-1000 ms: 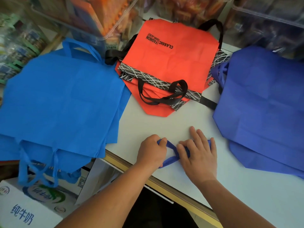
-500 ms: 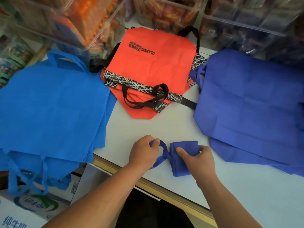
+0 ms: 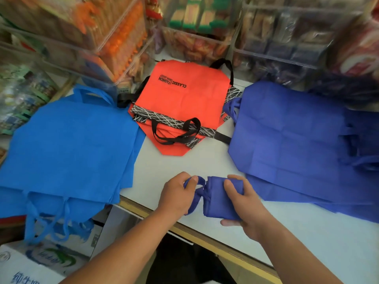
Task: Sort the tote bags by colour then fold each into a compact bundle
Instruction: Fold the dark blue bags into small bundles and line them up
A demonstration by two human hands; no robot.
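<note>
clear bins (image 3: 114,37) of blurred packets are ranged behind a pale counter (image 3: 307,232). three piles are laid on it: bright blue totes (image 3: 67,144) overhanging the left edge, red totes (image 3: 184,103) at the back, indigo totes (image 3: 297,136) cut off at the right. near the front edge a folded indigo bundle (image 3: 217,199) is gripped by the right hand (image 3: 244,203), thumb beneath, fingers curled over it. its handle loop (image 3: 194,193) is pinched by the left hand (image 3: 176,193), perhaps being wrapped; the fingertips are hidden.
</note>
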